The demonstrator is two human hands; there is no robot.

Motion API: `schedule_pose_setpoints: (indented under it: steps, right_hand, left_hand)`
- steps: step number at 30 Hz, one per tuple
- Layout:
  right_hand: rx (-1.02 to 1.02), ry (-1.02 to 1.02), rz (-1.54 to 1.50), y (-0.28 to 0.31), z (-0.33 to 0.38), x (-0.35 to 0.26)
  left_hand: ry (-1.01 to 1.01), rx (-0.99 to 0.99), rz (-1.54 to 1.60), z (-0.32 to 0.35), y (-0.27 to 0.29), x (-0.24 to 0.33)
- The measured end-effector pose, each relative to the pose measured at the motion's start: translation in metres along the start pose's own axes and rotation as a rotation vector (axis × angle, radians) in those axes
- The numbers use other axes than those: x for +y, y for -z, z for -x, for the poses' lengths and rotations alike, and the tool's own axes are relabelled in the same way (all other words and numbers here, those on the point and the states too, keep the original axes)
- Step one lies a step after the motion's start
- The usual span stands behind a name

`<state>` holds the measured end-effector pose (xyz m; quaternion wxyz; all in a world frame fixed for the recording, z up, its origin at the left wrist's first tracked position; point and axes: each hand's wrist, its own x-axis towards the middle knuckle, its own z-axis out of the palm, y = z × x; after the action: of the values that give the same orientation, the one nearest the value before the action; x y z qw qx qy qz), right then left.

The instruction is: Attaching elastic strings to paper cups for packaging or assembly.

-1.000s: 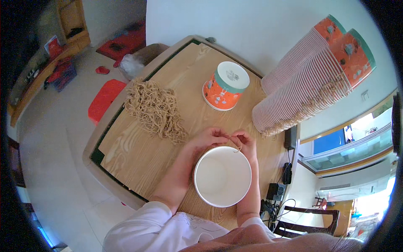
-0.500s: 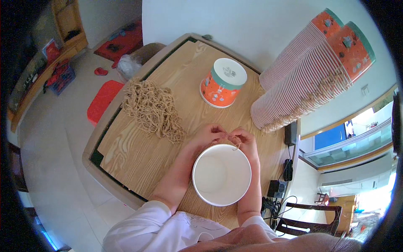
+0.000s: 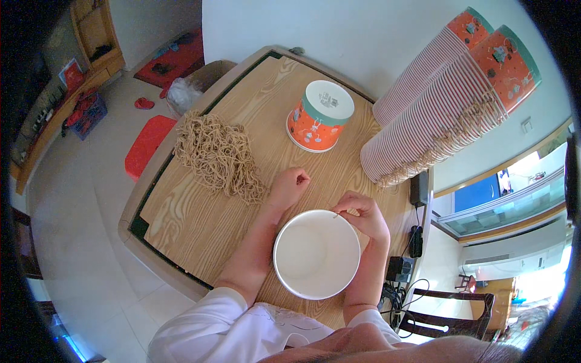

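A white-lined paper bucket stands close in front of me, mouth up, between my forearms. My right hand is at its far right rim, thumb and finger pinching a short piece of tan string that shows against the rim. My left hand is curled closed beyond the bucket's far left rim; what its fingers hold, if anything, is hidden. Left of it lies a loose heap of tan string. Farther off, an orange and green paper bucket stands upside down on the wooden table.
Two tall nested stacks of buckets lean at the back right, string ends hanging along the nearer one. Black adapters and cables sit by the right table edge. A dark chair is at the right, a red stool at the left.
My hands were together at the bucket's far rim and have parted, the left moving left and the right moving right and nearer. The bucket has shifted slightly left.
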<state>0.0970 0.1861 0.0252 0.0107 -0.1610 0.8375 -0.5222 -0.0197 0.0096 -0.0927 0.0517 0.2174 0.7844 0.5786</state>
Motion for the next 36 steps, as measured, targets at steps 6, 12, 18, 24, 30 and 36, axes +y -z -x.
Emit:
schedule_pose_setpoints:
  steps: [6, 12, 18, 24, 30, 36]
  right_hand:
    - [0.076, -0.127, -0.046, -0.005, 0.002, 0.005]
    - [0.097, -0.165, 0.089, -0.009, -0.002, -0.004]
    - [0.143, -0.135, 0.128, -0.009, 0.0, -0.02]
    - [0.103, -0.088, 0.162, -0.005, 0.001, -0.022]
    - [0.09, -0.077, 0.18, -0.004, 0.001, -0.018]
    - [0.04, -0.121, 0.133, -0.004, 0.0, -0.014]
  left_hand:
    - [-0.06, 0.006, -0.22, 0.0, -0.003, 0.002]
    - [-0.464, -0.054, -0.235, 0.005, 0.001, 0.016]
    - [0.03, -0.736, 0.602, 0.006, 0.01, 0.03]
    - [0.116, -0.751, 0.612, 0.007, 0.004, 0.032]
    - [-0.013, -0.819, 0.566, 0.008, 0.004, 0.032]
    - [0.082, -0.828, 0.583, 0.009, 0.002, 0.037]
